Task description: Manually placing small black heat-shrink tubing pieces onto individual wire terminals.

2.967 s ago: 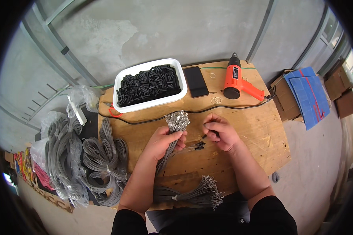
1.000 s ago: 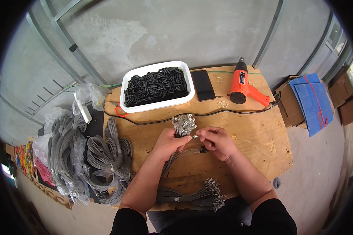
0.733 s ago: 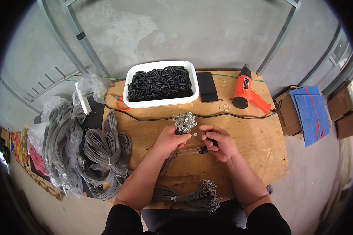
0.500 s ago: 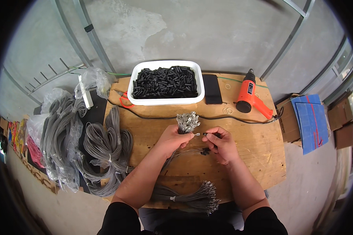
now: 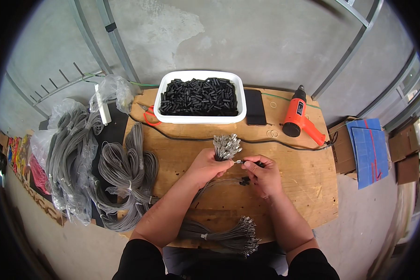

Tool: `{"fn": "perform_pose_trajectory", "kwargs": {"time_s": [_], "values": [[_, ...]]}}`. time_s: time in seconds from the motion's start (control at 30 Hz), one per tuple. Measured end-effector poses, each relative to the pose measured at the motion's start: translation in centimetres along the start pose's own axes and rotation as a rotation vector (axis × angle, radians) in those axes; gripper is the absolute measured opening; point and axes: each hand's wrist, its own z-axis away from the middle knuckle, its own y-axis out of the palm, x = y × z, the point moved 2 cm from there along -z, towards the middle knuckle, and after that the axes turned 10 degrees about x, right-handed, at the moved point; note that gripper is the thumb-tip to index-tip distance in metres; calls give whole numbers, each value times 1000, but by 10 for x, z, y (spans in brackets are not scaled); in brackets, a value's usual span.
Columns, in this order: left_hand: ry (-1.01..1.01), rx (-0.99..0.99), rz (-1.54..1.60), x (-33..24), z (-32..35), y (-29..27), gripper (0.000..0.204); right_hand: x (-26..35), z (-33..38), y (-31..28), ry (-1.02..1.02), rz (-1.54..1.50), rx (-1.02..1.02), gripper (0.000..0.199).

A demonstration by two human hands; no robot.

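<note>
My left hand (image 5: 204, 169) is closed around a bundle of thin grey cables, whose silvery metal ends (image 5: 227, 146) fan out above the fist. Between its thumb and finger, one metal cable end (image 5: 238, 161) points right. My right hand (image 5: 265, 177) pinches a small black sleeve (image 5: 245, 162) against that end; how far it covers the metal is too small to tell. More black pieces (image 5: 260, 164) show by its curled fingers. Below, cables with black-covered ends (image 5: 244, 180) lie on the wooden table (image 5: 308, 186). Another tied cable bundle (image 5: 224, 233) lies at the near edge.
A white tub (image 5: 198, 120) of black sleeves (image 5: 198, 95) stands at the back, beside a dark phone (image 5: 255, 107). An orange heat gun (image 5: 296, 116) lies right, its black cord crossing behind my hands. Red-handled pliers (image 5: 150, 115) and large grey cable coils (image 5: 126, 170) occupy the left.
My right hand has moved slightly left, bringing the black sleeve up to the metal cable end, where a gap showed before. The whole view has shifted a little.
</note>
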Motion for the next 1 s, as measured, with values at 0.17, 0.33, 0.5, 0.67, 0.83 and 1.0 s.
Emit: {"fn": "perform_pose_trajectory", "kwargs": {"time_s": [0.17,0.33,0.5,0.67,0.83,1.0], "values": [[-29,23,-13,2,0,-1,13,-1,0,0,-82,10,3,13],[-28,29,-8,1,1,0,14,-1,2,0,-115,71,6,12],[-29,44,5,2,1,0,14,-4,1,-2,-138,109,20,12],[-49,92,11,5,0,-3,15,-3,2,-1,-149,167,25,12],[-113,84,77,6,1,-7,18,-1,2,-4,-156,195,0,12],[-158,53,51,5,2,-10,20,3,3,-4,-140,196,-2,13]]}}
